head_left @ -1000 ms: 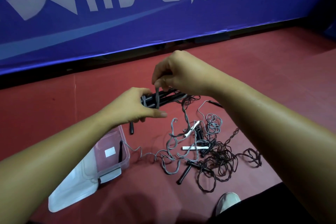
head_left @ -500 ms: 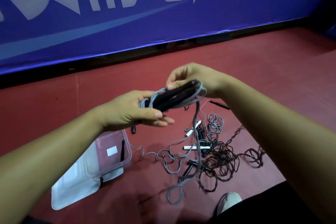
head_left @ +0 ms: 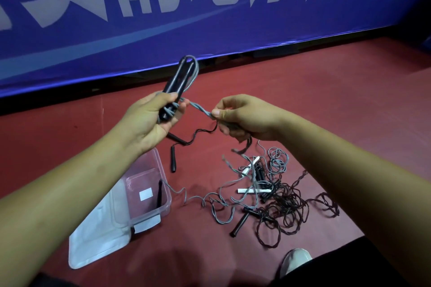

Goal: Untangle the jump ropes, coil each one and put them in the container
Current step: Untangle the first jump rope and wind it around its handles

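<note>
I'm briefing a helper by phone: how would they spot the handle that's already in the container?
Look lower left on the red floor for the clear container. A black handle stands inside it, its grey cord trailing out over the rim. It is the only handle in the container; the rest are outside.
</note>
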The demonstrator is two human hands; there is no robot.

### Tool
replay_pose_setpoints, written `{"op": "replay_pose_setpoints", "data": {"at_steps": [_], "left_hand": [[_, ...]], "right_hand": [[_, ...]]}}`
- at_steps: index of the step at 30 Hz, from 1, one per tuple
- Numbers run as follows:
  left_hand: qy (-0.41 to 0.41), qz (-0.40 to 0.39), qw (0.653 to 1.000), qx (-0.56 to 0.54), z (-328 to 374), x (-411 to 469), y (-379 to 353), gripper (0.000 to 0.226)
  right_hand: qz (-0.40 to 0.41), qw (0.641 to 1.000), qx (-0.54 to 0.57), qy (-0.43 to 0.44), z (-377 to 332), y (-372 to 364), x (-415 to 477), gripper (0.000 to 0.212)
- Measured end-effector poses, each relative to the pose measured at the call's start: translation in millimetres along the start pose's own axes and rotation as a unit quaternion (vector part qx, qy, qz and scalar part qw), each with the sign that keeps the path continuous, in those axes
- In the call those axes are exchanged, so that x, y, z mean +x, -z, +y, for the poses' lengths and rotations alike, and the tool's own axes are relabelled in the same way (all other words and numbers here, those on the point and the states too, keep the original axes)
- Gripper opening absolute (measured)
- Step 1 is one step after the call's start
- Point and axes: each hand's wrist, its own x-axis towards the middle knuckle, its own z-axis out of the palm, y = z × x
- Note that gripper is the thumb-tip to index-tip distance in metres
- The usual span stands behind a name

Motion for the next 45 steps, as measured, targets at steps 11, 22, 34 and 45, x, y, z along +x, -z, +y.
{"op": "replay_pose_setpoints", "data": {"at_steps": [11, 22, 34, 45], "left_hand": [[-0.002, 0.003, 0.994, 0.113, 3.4, 4.6, 8.7, 0.004], [-0.103, 0.033, 0.929, 0.353, 6.5, 16.7, 23.6, 0.022], [-0.114, -0.047, 0.662, 0.74, -3.4, 12.6, 33.6, 0.053], [-0.048, -0.272, 0.636, 0.72, -18.0, -9.5, 11.0, 0.012]], "right_hand": [[0.095, 0.95, -0.273, 0.114, -22.1, -0.1, -13.1, 0.01], [0.047, 0.953, -0.299, 0.003, -36.3, -8.2, -20.1, 0.022], [0.128, 0.94, -0.306, 0.079, -47.0, -10.3, -23.0, 0.028], [0.176, 0.921, -0.328, 0.114, -37.2, 3.2, -10.3, 0.028]]}}
